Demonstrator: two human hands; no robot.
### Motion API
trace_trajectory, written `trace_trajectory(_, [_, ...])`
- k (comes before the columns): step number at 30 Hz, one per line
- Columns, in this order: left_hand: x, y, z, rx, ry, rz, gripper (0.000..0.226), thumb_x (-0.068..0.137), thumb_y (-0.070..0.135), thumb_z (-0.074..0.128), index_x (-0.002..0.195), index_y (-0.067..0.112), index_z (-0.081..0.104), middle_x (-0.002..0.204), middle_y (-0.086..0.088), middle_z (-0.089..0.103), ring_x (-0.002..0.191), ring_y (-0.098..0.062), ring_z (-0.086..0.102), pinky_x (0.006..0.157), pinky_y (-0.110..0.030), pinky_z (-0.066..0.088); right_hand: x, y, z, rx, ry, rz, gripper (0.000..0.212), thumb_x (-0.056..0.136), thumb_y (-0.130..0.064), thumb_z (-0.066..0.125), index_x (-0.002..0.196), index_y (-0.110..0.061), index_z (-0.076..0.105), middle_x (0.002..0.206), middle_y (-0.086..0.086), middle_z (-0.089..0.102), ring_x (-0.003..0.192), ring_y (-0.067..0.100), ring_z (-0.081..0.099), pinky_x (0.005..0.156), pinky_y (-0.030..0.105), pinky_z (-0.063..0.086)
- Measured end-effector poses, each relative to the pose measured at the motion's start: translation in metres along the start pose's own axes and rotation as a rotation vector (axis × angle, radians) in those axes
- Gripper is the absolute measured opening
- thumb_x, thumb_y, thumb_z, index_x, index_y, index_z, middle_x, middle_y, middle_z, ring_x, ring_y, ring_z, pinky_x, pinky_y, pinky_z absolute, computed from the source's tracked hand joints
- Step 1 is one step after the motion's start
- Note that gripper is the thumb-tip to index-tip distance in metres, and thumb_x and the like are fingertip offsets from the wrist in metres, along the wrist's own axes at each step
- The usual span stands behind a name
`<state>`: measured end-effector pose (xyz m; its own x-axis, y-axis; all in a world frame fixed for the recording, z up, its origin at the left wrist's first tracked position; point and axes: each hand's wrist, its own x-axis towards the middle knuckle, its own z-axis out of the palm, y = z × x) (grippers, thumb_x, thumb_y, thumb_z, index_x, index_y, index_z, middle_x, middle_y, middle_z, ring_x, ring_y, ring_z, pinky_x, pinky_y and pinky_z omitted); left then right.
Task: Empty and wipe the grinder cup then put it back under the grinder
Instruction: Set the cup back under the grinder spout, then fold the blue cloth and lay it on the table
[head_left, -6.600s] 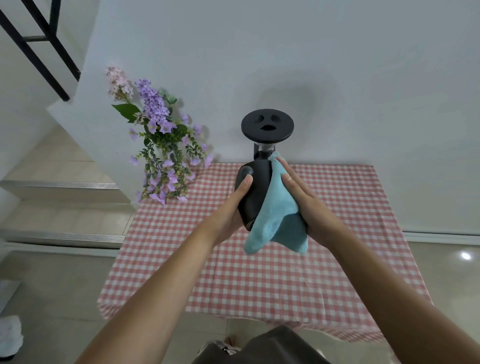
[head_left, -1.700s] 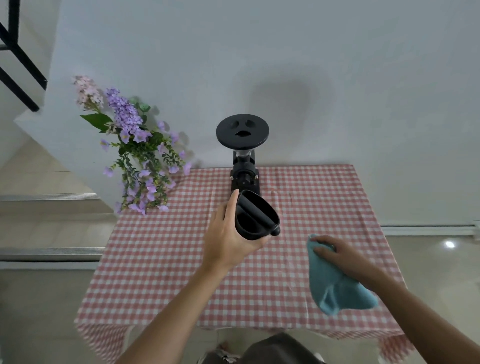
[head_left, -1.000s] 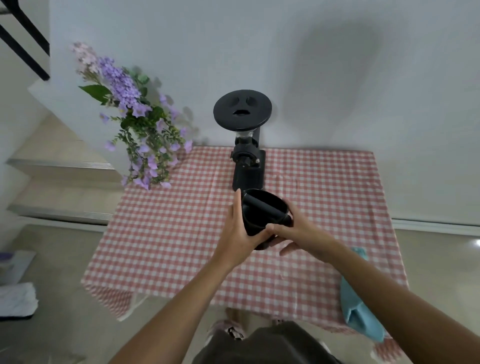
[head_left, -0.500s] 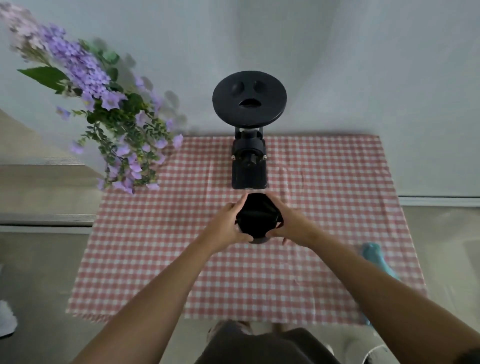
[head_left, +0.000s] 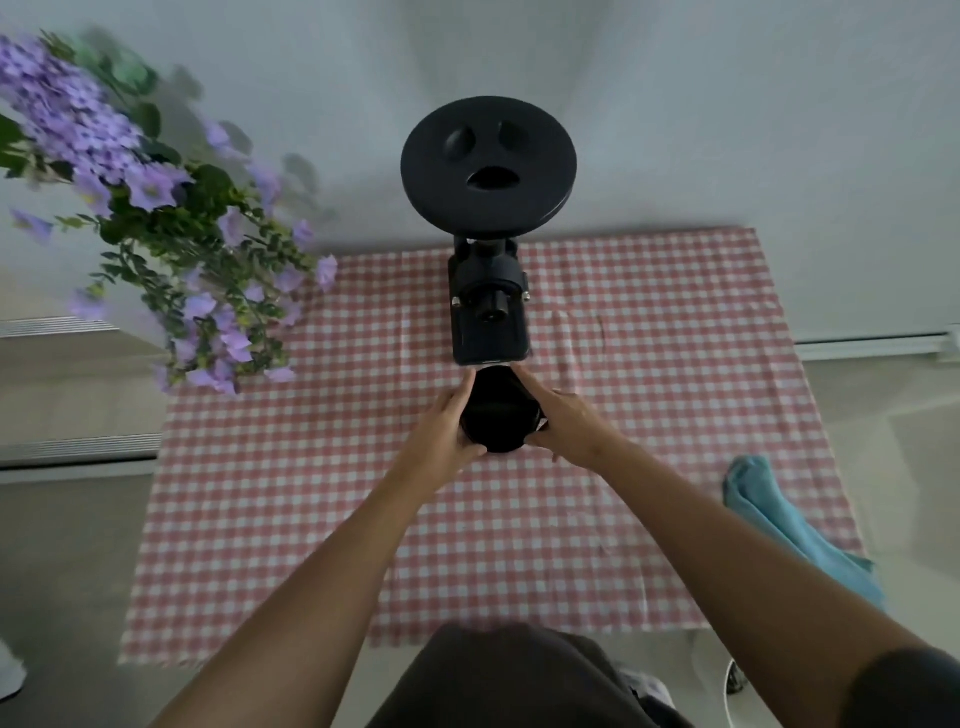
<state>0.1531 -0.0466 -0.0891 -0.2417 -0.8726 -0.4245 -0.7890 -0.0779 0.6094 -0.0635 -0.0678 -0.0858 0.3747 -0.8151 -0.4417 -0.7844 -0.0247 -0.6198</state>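
Observation:
The black grinder cup (head_left: 497, 413) stands upright just in front of the black grinder (head_left: 490, 312), its far rim right at the grinder's base. My left hand (head_left: 441, 436) grips the cup's left side and my right hand (head_left: 566, 426) grips its right side. The grinder's round black lid (head_left: 488, 166) is at the top, near the wall. The blue cloth (head_left: 789, 525) lies on the table's right edge, partly hanging over it, away from both hands.
A red-and-white checked tablecloth (head_left: 311, 493) covers the table. Purple flowers with green leaves (head_left: 171, 234) stand at the table's back left. A white wall runs behind the grinder. Grey floor surrounds the table.
The cloth was laid down at the right edge and my right hand joined the left on the cup. Both hands carried the cup forward, closer to the grinder's base.

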Motion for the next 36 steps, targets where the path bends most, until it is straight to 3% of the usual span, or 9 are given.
trace_trajectory(5, [-0.014,-0.002,0.006,-0.044,0.055,-0.115,0.131,0.085,0.05,0.082,0.167,0.029,-0.018,0.167,-0.007,0.038,0.142,-0.026,0.054,0.113,-0.045,0.05,-0.054,0.04,-0.011,0.147,0.117,0.208,0.102,0.09,-0.035,0.07,0.158,-0.036,-0.007,0.166,0.004,0.019,0.134,0.03,0.051,0.108,0.05,0.046])
trace_trajectory(7, [-0.028,-0.001,0.015,-0.077,0.074,-0.319,0.127,0.087,0.049,0.081,0.167,0.022,-0.014,0.172,-0.01,0.03,0.148,-0.032,0.049,0.116,-0.05,0.048,-0.099,0.087,-0.017,0.048,0.195,0.405,0.083,0.092,-0.039,0.064,0.157,-0.027,0.014,0.161,0.009,0.03,0.132,0.033,0.052,0.106,0.051,0.046])
trace_trajectory(9, [-0.044,-0.003,0.03,-0.01,0.063,-0.477,0.112,0.092,0.047,0.076,0.169,0.016,0.0,0.174,-0.014,0.025,0.153,-0.036,0.041,0.119,-0.051,0.044,-0.149,0.134,-0.027,-0.033,0.282,0.59,0.059,0.092,-0.04,0.063,0.141,-0.014,0.043,0.142,0.019,0.049,0.118,0.039,0.059,0.096,0.049,0.05])
trace_trajectory(13, [-0.078,0.016,0.076,0.014,0.019,-0.542,0.088,0.099,0.043,0.068,0.167,0.014,0.019,0.169,-0.015,0.038,0.149,-0.035,0.047,0.116,-0.05,0.047,-0.218,0.193,-0.031,-0.252,0.183,0.747,0.056,0.085,-0.058,0.06,0.117,-0.013,0.056,0.117,0.013,0.064,0.099,0.034,0.066,0.084,0.044,0.055])
trace_trajectory(16, [-0.097,0.052,0.116,0.029,-0.043,-0.495,0.075,0.102,0.044,0.062,0.164,0.017,0.031,0.167,-0.011,0.042,0.149,-0.031,0.048,0.117,-0.05,0.048,-0.241,0.206,-0.023,-0.212,0.124,0.643,0.037,0.086,-0.048,0.061,0.11,-0.02,0.058,0.11,0.004,0.068,0.088,0.023,0.066,0.079,0.04,0.058])
trace_trajectory(22, [-0.093,0.154,0.171,0.098,-0.101,-0.26,0.058,0.104,0.036,0.061,0.158,0.021,0.044,0.161,-0.002,0.049,0.142,-0.023,0.055,0.112,-0.039,0.051,-0.249,0.21,-0.012,-0.208,0.114,0.46,0.032,0.091,-0.034,0.057,0.117,-0.017,0.057,0.116,0.007,0.065,0.101,0.029,0.067,0.072,0.037,0.049])
trace_trajectory(30, [-0.067,0.261,0.198,0.448,-0.192,0.37,0.085,0.095,0.015,0.071,0.167,0.02,0.026,0.173,-0.001,0.028,0.157,-0.022,0.028,0.126,-0.041,0.032,-0.264,0.19,-0.061,0.02,-0.072,0.11,0.029,0.083,-0.013,0.057,0.112,-0.015,0.057,0.099,0.002,0.066,0.094,0.027,0.062,0.079,0.038,0.047])
trace_trajectory(32, [-0.061,0.276,0.196,0.383,-0.219,0.406,0.079,0.09,0.029,0.076,0.16,0.022,0.038,0.163,-0.002,0.044,0.15,-0.021,0.038,0.124,-0.042,0.032,-0.272,0.183,-0.085,-0.016,-0.097,0.022,0.025,0.079,-0.014,0.059,0.103,-0.02,0.058,0.091,-0.008,0.062,0.087,0.021,0.061,0.077,0.035,0.05])
trace_trajectory(36, [-0.049,0.291,0.176,0.308,-0.243,0.353,0.032,0.092,0.037,0.074,0.117,0.019,0.071,0.111,0.0,0.076,0.103,-0.021,0.068,0.096,-0.042,0.053,-0.29,0.185,-0.137,0.003,-0.024,-0.012,0.033,0.078,-0.01,0.06,0.107,-0.025,0.058,0.087,-0.01,0.063,0.077,0.011,0.059,0.065,0.02,0.045])
